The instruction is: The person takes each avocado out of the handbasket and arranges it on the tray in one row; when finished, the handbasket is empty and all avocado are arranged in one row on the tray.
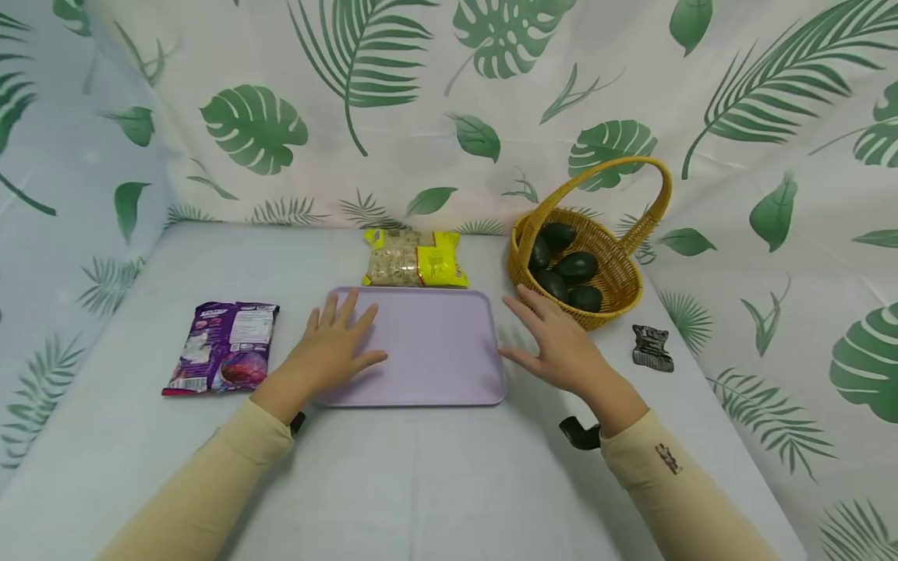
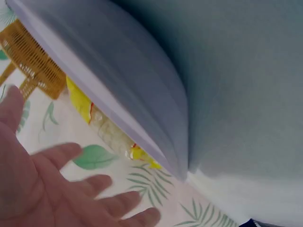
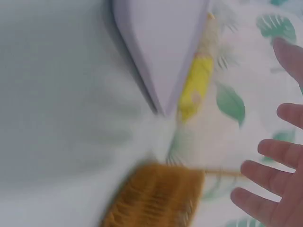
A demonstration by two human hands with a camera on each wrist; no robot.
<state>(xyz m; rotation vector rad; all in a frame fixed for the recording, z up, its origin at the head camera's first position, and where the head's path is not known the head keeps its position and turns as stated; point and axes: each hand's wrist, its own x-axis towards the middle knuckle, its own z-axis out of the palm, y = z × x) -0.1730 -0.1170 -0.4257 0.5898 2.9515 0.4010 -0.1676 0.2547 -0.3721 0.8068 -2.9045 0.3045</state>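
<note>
A pale purple rectangular tray (image 1: 435, 351) lies flat on the white table, its surface bare. My left hand (image 1: 330, 349), fingers spread, hovers over the tray's left side. At the tray's right edge my right hand (image 1: 554, 343) is held up with fingers apart, its fingertips close to the wicker basket (image 1: 620, 288). Both hands hold nothing; the left wrist view shows the left palm (image 2: 52, 194) with fingers extended, and the right wrist view shows the straight right fingers (image 3: 267, 177). Dark green avocados (image 1: 577, 267) sit inside the basket, beneath its arched handle.
A yellow and clear packet of pale blocks (image 1: 414, 259) lies behind the tray. Left of the tray is a purple snack bag (image 1: 228, 347). On the right lies a small black wrapped packet (image 1: 652, 348). Leaf-patterned cloth (image 1: 393, 171) rises behind the table.
</note>
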